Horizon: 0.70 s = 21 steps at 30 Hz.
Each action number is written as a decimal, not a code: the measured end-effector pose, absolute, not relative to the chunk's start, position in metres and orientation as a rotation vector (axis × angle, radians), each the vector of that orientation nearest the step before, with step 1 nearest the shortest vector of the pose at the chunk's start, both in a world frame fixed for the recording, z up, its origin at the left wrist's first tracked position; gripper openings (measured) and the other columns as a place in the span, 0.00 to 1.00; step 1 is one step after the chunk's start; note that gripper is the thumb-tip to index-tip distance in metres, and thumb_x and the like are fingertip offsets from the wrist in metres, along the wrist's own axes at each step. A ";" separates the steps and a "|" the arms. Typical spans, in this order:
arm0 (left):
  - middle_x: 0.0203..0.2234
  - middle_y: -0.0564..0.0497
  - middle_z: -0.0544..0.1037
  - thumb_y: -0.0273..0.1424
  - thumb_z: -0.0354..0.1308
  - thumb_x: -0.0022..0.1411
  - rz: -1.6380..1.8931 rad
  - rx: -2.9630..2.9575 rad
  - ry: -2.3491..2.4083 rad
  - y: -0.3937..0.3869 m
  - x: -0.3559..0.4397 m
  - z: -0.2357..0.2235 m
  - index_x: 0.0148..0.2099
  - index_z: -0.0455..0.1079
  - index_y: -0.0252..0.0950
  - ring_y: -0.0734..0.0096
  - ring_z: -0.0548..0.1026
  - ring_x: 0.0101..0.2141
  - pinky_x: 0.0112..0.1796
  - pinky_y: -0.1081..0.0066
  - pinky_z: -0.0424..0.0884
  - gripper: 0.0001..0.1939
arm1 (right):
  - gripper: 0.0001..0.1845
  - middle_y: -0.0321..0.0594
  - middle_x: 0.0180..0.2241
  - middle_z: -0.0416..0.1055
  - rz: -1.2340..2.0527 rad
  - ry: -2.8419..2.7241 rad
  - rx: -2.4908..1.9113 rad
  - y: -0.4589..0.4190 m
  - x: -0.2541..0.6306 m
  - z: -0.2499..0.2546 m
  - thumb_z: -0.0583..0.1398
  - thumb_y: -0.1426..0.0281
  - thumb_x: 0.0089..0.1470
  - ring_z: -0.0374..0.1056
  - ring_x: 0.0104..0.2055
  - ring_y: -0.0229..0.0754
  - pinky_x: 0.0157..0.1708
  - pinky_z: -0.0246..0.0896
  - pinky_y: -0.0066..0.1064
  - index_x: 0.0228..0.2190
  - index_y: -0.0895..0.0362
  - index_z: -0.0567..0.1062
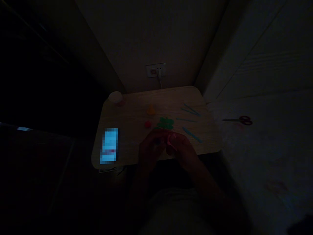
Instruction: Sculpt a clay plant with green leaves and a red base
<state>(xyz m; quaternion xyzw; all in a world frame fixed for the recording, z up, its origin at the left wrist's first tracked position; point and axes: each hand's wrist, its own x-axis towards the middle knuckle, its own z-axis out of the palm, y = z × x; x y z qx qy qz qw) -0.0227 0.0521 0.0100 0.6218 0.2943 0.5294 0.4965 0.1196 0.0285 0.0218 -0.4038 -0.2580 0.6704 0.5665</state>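
Observation:
The room is very dark. Over the front edge of a small wooden table (132,140), my right hand (186,150) is closed, pinching a piece of pink modelling clay (171,140) between thumb and fingers. My left hand (150,148) curls in from the other side with its fingertips at the same piece; their exact grip is lost in shadow. Just beyond the hands lie a green flower-like shape (165,123), a small red ball (147,124) and an orange-yellow lump (151,110). Several thin blue modelling tools, one a broader knife-like one (192,134), are to the right.
A lit phone (109,145), its screen blurred, lies at the table's left. Behind it stands a round pale-lidded tub (115,97). A wall socket (156,70) with a plugged-in cable is above the back edge. Scissors (237,120) rest on a pale surface right of the table.

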 end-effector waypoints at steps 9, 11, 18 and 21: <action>0.51 0.45 0.83 0.31 0.73 0.61 1.239 1.645 0.790 0.048 -0.018 0.013 0.54 0.80 0.44 0.58 0.79 0.52 0.56 0.59 0.74 0.18 | 0.28 0.32 0.22 0.67 1.584 -0.581 -0.979 0.027 0.116 0.018 0.75 0.45 0.42 0.55 0.22 0.32 0.20 0.50 0.24 0.26 0.56 0.78; 0.48 0.46 0.84 0.30 0.70 0.64 1.267 1.624 0.824 0.047 -0.017 0.013 0.51 0.81 0.42 0.60 0.80 0.49 0.53 0.61 0.75 0.13 | 0.27 0.33 0.22 0.68 1.606 -0.575 -0.961 0.027 0.116 0.016 0.75 0.46 0.44 0.56 0.21 0.32 0.20 0.51 0.24 0.26 0.56 0.79; 0.45 0.46 0.84 0.29 0.68 0.66 1.376 1.531 0.817 0.051 -0.019 0.012 0.48 0.82 0.40 0.63 0.81 0.47 0.50 0.65 0.75 0.08 | 0.28 0.38 0.29 0.77 1.632 -0.521 -0.880 0.026 0.120 0.015 0.75 0.45 0.43 0.64 0.24 0.34 0.21 0.60 0.25 0.33 0.56 0.84; 0.44 0.47 0.84 0.31 0.70 0.64 1.472 1.437 0.838 0.054 -0.019 0.008 0.46 0.82 0.41 0.63 0.81 0.47 0.49 0.65 0.76 0.08 | 0.23 0.37 0.28 0.77 1.596 -0.572 -0.861 0.027 0.122 0.014 0.76 0.51 0.46 0.66 0.24 0.34 0.22 0.63 0.25 0.37 0.55 0.85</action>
